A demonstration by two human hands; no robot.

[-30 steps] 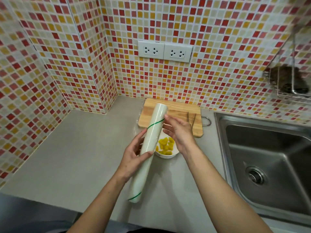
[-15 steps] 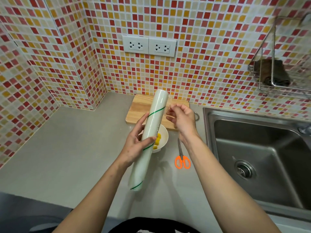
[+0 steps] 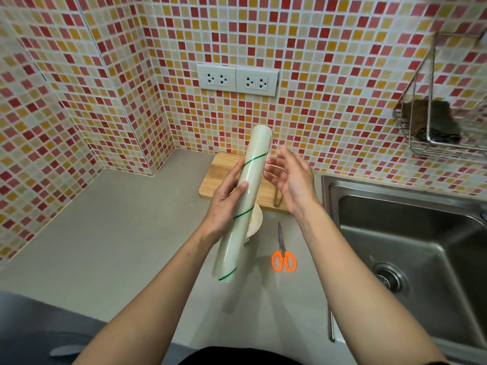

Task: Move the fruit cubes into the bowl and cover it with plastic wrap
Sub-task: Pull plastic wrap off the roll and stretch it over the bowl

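My left hand (image 3: 226,204) grips a long roll of plastic wrap (image 3: 246,196) with green stripes, held tilted above the counter. My right hand (image 3: 292,180) is beside the roll's upper part, its fingers pinching the loose clear edge of the film (image 3: 272,160) a little off the roll. The white bowl (image 3: 255,219) stands on the counter behind the roll and is mostly hidden; only a sliver of yellow fruit shows inside it. The wooden cutting board (image 3: 218,171) lies behind the bowl against the tiled wall.
Orange-handled scissors (image 3: 284,255) lie on the grey counter (image 3: 118,233) right of the bowl. A steel sink (image 3: 411,248) fills the right side. A wire rack (image 3: 432,122) with a dark cloth hangs on the wall. Two sockets (image 3: 237,80) sit above the board.
The view has shifted, bringing the scissors into sight. The roll has been lifted higher and now covers most of the bowl. My right hand has drawn a bit of film off the roll.
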